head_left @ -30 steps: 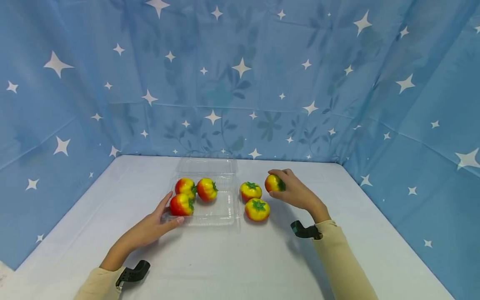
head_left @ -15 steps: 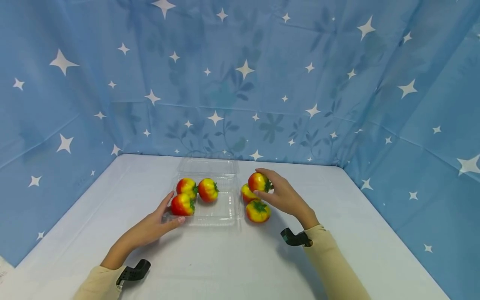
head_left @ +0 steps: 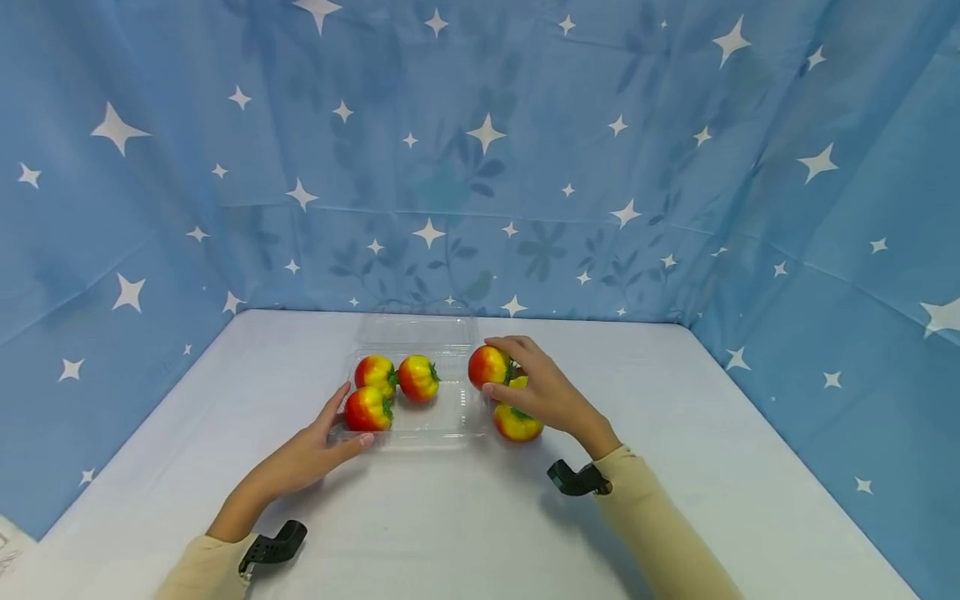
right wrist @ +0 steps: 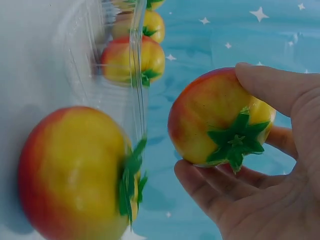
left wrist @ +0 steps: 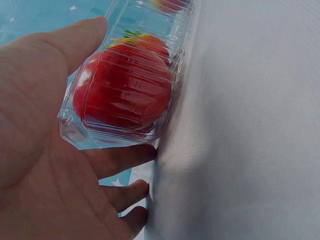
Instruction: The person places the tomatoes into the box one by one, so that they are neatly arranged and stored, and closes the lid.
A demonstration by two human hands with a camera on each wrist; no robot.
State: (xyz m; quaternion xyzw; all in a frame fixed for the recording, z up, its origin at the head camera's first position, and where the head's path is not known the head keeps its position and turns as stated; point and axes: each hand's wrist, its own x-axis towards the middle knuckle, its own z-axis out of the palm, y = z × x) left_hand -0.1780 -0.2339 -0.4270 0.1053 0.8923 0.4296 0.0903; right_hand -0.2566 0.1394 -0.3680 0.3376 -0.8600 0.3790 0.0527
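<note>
My right hand [head_left: 553, 396] holds a red-and-yellow tomato [head_left: 484, 367] with a green leafy top between thumb and fingers. It is raised at the right edge of a clear plastic clamshell box [head_left: 447, 408]. Inside the box lie three similar tomatoes: one at the back left [head_left: 373, 373], one beside it [head_left: 418, 380] and one at the front left [head_left: 366, 410]. With extended fingers my left hand [head_left: 296, 458] touches the box's front left corner; the left wrist view shows its thumb [left wrist: 87, 40] against the clear wall.
Right of the box a tomato [head_left: 517, 427] sits on the white tablecloth [head_left: 450, 525]. Another tomato [head_left: 519, 382] behind it is mostly hidden by my right hand. The box's lid [head_left: 416, 329] lies folded back. A blue star-patterned curtain [head_left: 450, 167] encloses the table's back and sides.
My right hand has carried its tomato leftward, over the loose tomatoes, to the box's right edge. The left hand has stayed at the box corner.
</note>
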